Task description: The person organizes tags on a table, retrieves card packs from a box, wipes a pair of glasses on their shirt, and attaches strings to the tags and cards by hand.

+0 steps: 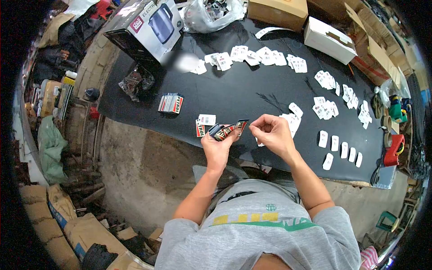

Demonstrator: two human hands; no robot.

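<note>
Here we are at the edge of the black table (207, 94), our left hand (217, 148) gripping a fan of red-and-black cards (224, 132). Our right hand (275, 136) is just beside them, thumb and fingers drawn close; we can't tell whether they pinch anything. A card stack (170, 103) sits farther left, white tags (294, 122) near our right hand.

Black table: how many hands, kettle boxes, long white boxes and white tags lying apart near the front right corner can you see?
Hands: 2 (left hand, right hand)
Kettle box: 1
Long white box: 1
White tags lying apart: 6 (can't tell if more hide underneath)
Total: 10
</note>
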